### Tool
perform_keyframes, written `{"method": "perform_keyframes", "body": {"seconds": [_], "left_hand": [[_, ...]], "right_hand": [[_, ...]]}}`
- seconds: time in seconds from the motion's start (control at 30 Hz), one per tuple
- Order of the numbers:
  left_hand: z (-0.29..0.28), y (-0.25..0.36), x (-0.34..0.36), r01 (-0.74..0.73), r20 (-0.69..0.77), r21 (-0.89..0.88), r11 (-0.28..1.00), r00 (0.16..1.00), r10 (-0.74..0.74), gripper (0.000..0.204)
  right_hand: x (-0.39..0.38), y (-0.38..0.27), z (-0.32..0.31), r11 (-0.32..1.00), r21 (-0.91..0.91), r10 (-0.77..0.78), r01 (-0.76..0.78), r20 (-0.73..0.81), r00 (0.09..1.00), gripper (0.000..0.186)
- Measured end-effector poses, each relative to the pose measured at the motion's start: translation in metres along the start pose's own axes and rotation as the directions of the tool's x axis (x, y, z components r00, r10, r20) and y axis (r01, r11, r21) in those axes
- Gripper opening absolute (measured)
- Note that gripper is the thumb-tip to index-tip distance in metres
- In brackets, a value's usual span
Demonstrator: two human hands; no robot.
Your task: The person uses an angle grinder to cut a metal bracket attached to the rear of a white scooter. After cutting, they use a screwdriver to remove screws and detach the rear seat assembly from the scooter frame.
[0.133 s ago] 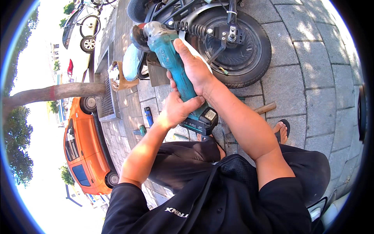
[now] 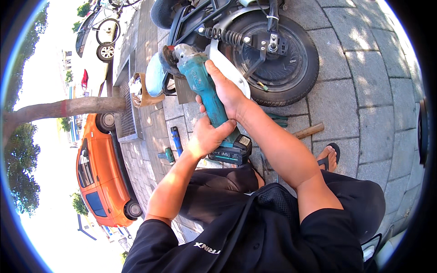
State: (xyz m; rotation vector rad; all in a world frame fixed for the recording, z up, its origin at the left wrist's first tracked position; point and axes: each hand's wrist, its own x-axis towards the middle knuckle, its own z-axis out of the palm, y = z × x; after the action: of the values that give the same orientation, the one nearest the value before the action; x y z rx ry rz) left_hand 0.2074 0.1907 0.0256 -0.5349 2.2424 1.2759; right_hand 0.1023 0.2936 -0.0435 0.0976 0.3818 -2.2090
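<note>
Wheel (image 2: 287, 68) obstacle beyond right hand (image 2: 228, 94)

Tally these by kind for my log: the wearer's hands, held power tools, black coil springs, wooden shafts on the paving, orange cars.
Hands: 2, left hand and right hand
Held power tools: 1, teal angle grinder
Coil springs: 1, black spring
Wooden shafts: 1, brown shaft
Orange cars: 1, orange car
Total: 6

Two hands (image 2: 210, 135), one angle grinder (image 2: 199, 78), one wooden stick (image 2: 309, 130), one orange car (image 2: 104, 173)
</note>
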Motion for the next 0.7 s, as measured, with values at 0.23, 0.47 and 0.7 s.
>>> {"method": "perform_keyframes", "body": {"seconds": [0.23,0.47,0.7], "left_hand": [[-0.017,0.001,-0.006,0.106,-0.131,0.179,0.978,0.988,-0.083,0.039],[-0.028,0.0,-0.008,0.3,-0.264,0.566,0.768,0.948,-0.176,0.071],[-0.047,-0.018,-0.008,0.114,-0.159,0.61,0.784,0.987,-0.02,0.061]], "right_hand": [[0.017,0.042,-0.02,0.926,-0.298,-0.227,0.229,0.042,0.973,0.054],[0.021,0.078,-0.014,0.799,-0.581,-0.369,0.153,-0.274,0.888,0.027],[0.041,0.084,-0.029,0.963,-0.237,-0.164,0.125,-0.156,0.974,0.014]]}}
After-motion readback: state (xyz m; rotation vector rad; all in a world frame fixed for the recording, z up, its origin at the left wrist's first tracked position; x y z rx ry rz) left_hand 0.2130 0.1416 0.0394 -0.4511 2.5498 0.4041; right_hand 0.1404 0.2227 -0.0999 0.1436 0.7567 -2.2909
